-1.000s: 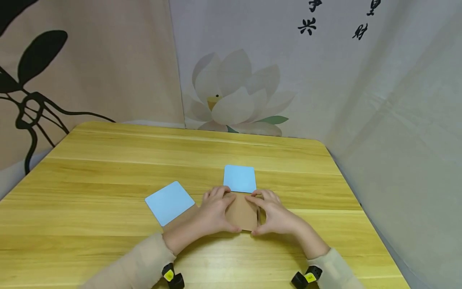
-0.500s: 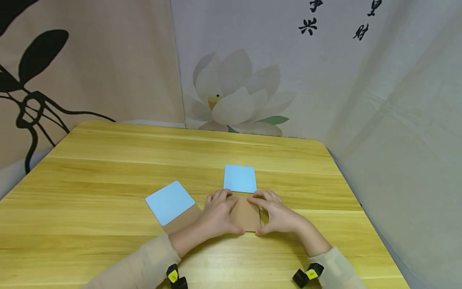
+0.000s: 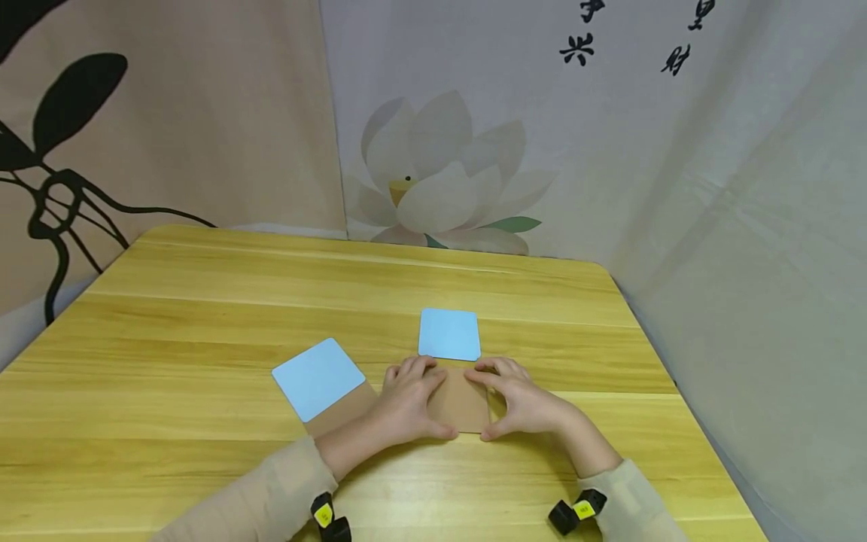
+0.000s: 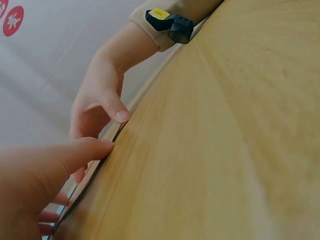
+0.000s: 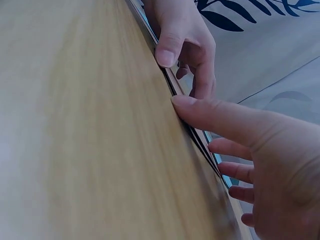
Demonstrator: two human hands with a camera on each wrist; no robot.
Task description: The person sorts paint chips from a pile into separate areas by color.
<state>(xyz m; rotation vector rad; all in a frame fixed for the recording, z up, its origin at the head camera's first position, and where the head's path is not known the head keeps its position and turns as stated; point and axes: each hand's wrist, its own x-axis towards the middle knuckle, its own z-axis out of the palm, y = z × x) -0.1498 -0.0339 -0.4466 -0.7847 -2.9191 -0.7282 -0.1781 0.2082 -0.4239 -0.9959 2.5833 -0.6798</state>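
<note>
At lower centre, the left hand (image 3: 411,407) and right hand (image 3: 520,402), fingers (image 3: 409,366) curled, grip a brown square card (image 3: 460,403) on the yellow wood-grain tabletop (image 3: 183,331).

From my remote seat I'm seeing the left hand (image 4: 35,175) filling the lower left corner, its thumb tip touching the dark edge of a thin board (image 4: 93,172). The right hand (image 4: 97,92) is reaching down from above, its thumb pointing at that same edge just beyond. A beige sleeve (image 4: 195,7) is covering the right forearm, with a black wrist camera (image 4: 180,30) sitting by the cuff and showing a yellow label (image 4: 161,13). Wood-grain tabletop (image 4: 215,135) is sloping across my view; behind, pale cloth (image 4: 42,75) is showing red discs (image 4: 13,21).
</note>
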